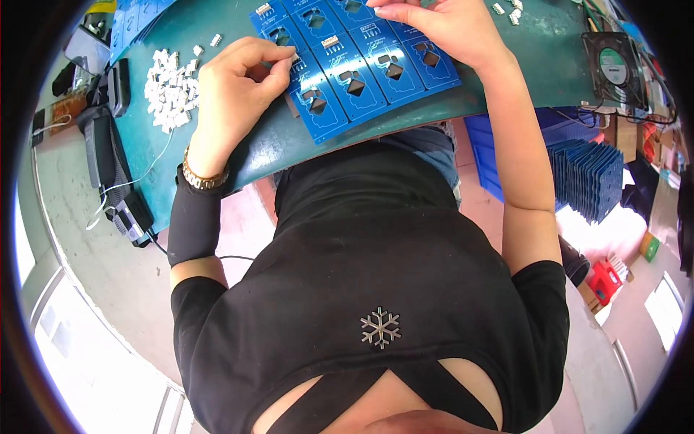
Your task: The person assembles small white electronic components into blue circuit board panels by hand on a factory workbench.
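Head view: one blue panel (358, 64) lies on the table (538, 83), apparently for easy reach. Left hand (235, 87), fingertips nearly pinched, meets its left side; right hand (452, 30), likewise, hovers over its upper part; whether either holds anything is unclear. Connectors (172, 88), too many to count, heap handily leftward.

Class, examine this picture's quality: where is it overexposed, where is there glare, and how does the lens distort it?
Head view: a lower-left patch is blown out to white; head view: pale sheen on the green tabletop near the left hand and on the blue circuit boards; head view: edges bend near the rim, framed by dark, rounded corners.
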Demonstrator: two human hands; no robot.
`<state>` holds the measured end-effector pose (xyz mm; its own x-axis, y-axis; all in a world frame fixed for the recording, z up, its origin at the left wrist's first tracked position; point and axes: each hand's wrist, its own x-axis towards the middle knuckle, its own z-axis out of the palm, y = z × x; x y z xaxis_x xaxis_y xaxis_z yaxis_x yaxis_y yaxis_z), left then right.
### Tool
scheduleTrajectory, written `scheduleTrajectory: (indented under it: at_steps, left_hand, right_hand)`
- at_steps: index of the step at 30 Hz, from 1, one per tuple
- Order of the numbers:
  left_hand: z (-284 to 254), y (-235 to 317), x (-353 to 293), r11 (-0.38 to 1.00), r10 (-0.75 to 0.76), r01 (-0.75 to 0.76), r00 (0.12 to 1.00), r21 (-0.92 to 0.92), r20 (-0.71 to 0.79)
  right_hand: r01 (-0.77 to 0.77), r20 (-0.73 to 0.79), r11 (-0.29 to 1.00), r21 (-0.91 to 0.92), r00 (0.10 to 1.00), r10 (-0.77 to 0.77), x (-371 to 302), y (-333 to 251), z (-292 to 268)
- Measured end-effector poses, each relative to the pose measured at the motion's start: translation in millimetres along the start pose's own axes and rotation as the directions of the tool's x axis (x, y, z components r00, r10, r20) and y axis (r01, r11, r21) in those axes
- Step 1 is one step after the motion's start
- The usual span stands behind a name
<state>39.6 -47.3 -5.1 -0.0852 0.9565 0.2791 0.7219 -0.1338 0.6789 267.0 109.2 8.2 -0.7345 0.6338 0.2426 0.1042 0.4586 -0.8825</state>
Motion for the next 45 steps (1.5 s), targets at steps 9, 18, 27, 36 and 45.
scheduleTrajectory:
  at_steps: [9,18,27,36,45]
  left_hand:
    - [-2,1,1,0.998,0.026,-0.028,0.999,0.057,0.033]
    - [-3,3,1,0.977,0.162,-0.167,0.986,0.131,0.047]
    - [-2,1,2,0.999,0.000,-0.002,0.999,0.037,0.052]
    - [-3,-2,2,0.997,0.056,-0.059,0.996,0.040,0.067]
    - [-2,-4,2,0.999,0.038,-0.038,0.996,-0.005,0.079]
  right_hand:
    - [-0.152,-0.055,0.988,0.025,0.987,0.153,0,-9,2]
    - [0.010,0.084,0.999,-0.032,0.996,-0.007,4,-15,3]
    - [0.143,0.196,0.954,-0.264,0.976,-0.092,12,-15,6]
    - [0.269,0.215,0.900,-0.342,0.955,-0.204,11,-12,7]
    - [0.580,0.146,0.773,-0.256,0.814,-0.562,11,14,10]
